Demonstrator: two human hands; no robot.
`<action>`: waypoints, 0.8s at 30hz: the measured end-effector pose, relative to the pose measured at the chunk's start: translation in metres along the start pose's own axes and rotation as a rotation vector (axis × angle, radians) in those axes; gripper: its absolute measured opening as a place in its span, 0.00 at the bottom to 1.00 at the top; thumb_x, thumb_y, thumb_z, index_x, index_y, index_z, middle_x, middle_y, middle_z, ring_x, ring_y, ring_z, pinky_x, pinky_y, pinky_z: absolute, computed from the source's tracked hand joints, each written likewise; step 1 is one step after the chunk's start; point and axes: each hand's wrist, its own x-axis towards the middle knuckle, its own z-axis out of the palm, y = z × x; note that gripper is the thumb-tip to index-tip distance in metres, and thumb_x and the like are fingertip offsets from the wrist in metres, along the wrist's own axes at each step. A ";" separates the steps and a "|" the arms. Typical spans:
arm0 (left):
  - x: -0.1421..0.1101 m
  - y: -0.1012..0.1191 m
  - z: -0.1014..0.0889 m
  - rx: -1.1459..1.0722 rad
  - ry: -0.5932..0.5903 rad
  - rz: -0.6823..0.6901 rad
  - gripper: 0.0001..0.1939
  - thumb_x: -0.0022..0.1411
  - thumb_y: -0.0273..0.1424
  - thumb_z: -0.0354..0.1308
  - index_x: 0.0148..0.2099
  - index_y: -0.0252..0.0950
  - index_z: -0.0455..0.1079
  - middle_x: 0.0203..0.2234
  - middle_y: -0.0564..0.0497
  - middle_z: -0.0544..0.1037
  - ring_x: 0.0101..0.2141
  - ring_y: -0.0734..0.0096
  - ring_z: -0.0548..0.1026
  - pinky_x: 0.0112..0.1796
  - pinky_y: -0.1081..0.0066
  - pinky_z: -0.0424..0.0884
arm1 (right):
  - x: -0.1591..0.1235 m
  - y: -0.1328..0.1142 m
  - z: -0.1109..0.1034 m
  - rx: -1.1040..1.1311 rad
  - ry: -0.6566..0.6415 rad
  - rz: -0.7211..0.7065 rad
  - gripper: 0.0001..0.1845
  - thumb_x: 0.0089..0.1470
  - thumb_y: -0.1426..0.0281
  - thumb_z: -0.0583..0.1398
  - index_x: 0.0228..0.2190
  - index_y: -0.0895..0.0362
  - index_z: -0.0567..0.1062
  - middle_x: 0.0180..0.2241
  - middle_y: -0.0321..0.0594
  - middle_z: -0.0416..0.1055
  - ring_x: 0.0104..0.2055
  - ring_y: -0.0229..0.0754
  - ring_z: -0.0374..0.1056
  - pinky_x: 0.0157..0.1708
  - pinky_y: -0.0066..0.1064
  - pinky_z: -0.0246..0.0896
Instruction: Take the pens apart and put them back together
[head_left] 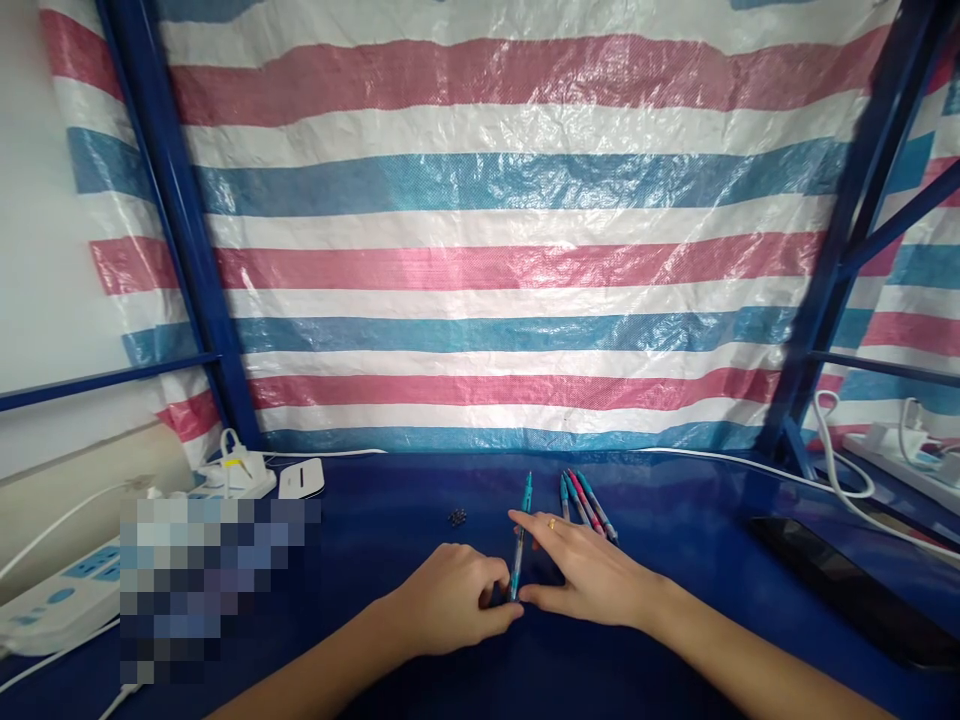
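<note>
A slim pen (517, 565) with a teal top points away from me over the blue tabletop. Thumb and index finger of my left hand (457, 600) close around its near end. Across the middle of the pen lies the index finger of my right hand (592, 570), its thumb reaching the pen's near end; the other fingers are partly hidden. A ring (552, 523) is on that hand. Just beyond the right hand lie several pens (586, 502), teal and pink, side by side. A small pile of dark little pieces (457, 517), too small to name, sits beyond my left hand.
A black phone (862, 590) lies at the right. White power strips (67, 590) with cables stand along both sides, and a small white box (301, 479) is at the back left. Blue metal posts (187, 230) and a striped plastic sheet (510, 270) bound the desk. One left patch is pixelated.
</note>
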 end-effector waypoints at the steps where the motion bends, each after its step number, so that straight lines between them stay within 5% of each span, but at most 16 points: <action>1: 0.000 -0.001 0.001 -0.005 0.000 -0.001 0.10 0.61 0.37 0.58 0.31 0.38 0.74 0.19 0.56 0.76 0.21 0.71 0.72 0.25 0.75 0.58 | 0.000 0.000 0.000 0.000 0.003 0.002 0.41 0.58 0.60 0.61 0.65 0.61 0.51 0.53 0.54 0.67 0.53 0.54 0.66 0.51 0.44 0.64; 7: 0.002 -0.003 0.003 -0.052 0.025 -0.018 0.09 0.64 0.34 0.55 0.33 0.38 0.74 0.20 0.56 0.77 0.22 0.71 0.73 0.25 0.75 0.59 | -0.003 0.006 0.003 -0.003 0.024 -0.056 0.31 0.64 0.73 0.48 0.66 0.57 0.49 0.53 0.50 0.67 0.53 0.47 0.66 0.53 0.41 0.62; 13: 0.003 -0.006 0.004 -0.081 0.060 -0.025 0.11 0.66 0.36 0.53 0.34 0.37 0.71 0.21 0.55 0.76 0.22 0.70 0.72 0.24 0.74 0.57 | -0.002 0.000 0.007 -0.035 -0.037 -0.140 0.40 0.57 0.65 0.62 0.65 0.61 0.54 0.50 0.52 0.69 0.50 0.50 0.68 0.49 0.38 0.64; 19: 0.002 -0.005 0.003 -0.055 0.052 0.032 0.14 0.69 0.36 0.49 0.37 0.37 0.72 0.22 0.54 0.75 0.24 0.69 0.73 0.25 0.73 0.57 | 0.001 -0.003 0.002 -0.039 0.005 -0.100 0.25 0.58 0.62 0.62 0.54 0.57 0.68 0.42 0.45 0.73 0.44 0.48 0.70 0.43 0.36 0.66; 24: 0.003 -0.007 0.003 0.063 0.056 0.077 0.15 0.69 0.35 0.48 0.33 0.37 0.71 0.21 0.54 0.74 0.23 0.69 0.72 0.23 0.73 0.55 | 0.001 -0.002 0.002 -0.070 0.012 -0.046 0.25 0.58 0.61 0.62 0.53 0.60 0.70 0.41 0.46 0.75 0.44 0.50 0.70 0.43 0.37 0.66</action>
